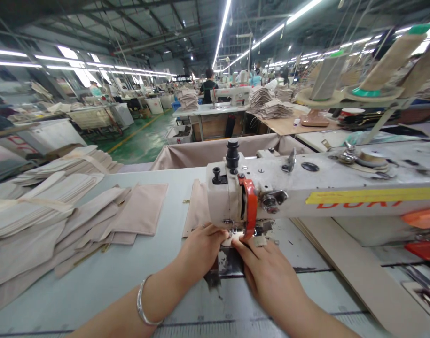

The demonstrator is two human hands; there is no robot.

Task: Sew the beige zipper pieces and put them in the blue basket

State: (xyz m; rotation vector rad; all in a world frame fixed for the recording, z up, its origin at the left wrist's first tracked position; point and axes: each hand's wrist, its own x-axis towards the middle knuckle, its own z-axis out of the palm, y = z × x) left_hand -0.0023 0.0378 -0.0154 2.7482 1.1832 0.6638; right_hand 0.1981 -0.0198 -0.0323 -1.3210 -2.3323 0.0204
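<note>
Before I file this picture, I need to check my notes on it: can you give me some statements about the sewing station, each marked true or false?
1. The left hand and right hand are both near the needle area of the sewing machine. True.
2. A bracelet circles the right wrist. False: the bracelet circles the left wrist.
3. Beige fabric pieces lie on the tabletop, left of the machine. True.
4. The curved guard on the machine head is blue. False: the guard is orange-red.
5. Yellow tape runs along the machine's arm. True.
</note>
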